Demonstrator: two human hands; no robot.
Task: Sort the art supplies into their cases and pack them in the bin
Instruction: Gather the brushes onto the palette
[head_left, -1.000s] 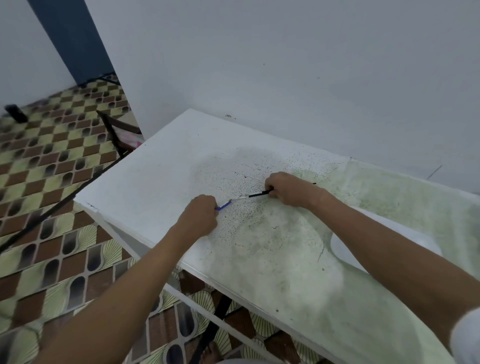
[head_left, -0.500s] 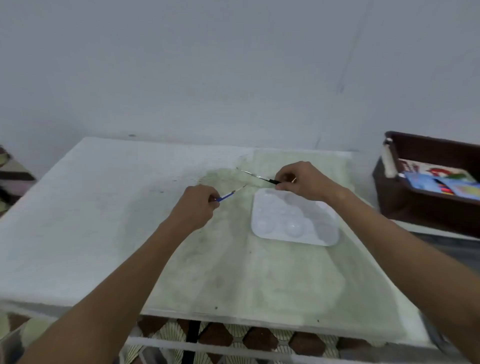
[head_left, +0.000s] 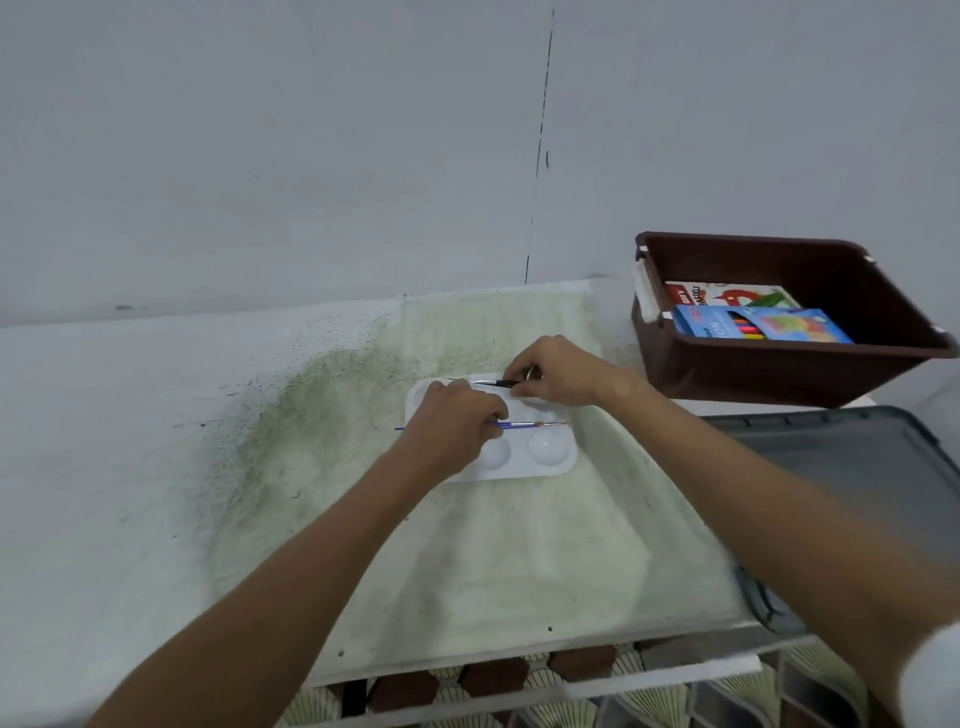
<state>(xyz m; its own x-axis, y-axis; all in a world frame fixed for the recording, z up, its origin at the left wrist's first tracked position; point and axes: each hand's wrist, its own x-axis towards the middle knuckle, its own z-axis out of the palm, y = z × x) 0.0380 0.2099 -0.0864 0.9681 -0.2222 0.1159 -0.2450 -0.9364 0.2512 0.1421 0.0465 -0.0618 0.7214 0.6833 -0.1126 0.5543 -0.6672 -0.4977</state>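
Observation:
A white paint palette (head_left: 540, 457) with round wells lies on the stained white table (head_left: 130, 467). My left hand (head_left: 452, 421) pinches a thin blue-handled brush (head_left: 524, 425) that lies across the palette, its tip pointing right. Just behind it, my right hand (head_left: 558, 371) pinches a black-handled brush (head_left: 498, 383) whose tip points left over the palette's far edge. A dark brown bin (head_left: 779, 358) stands at the right and holds a blue crayon box (head_left: 758, 325) and a white and red pastel box (head_left: 727, 296).
A grey lid or crate (head_left: 857, 467) sits low at the right, in front of the brown bin. A white wall (head_left: 311, 156) rises right behind the table. Patterned floor tiles (head_left: 493, 680) show below the table's front edge.
My view has swung right, so the bin and the whole palette now show. Both hands, each still holding its brush, have moved over the palette.

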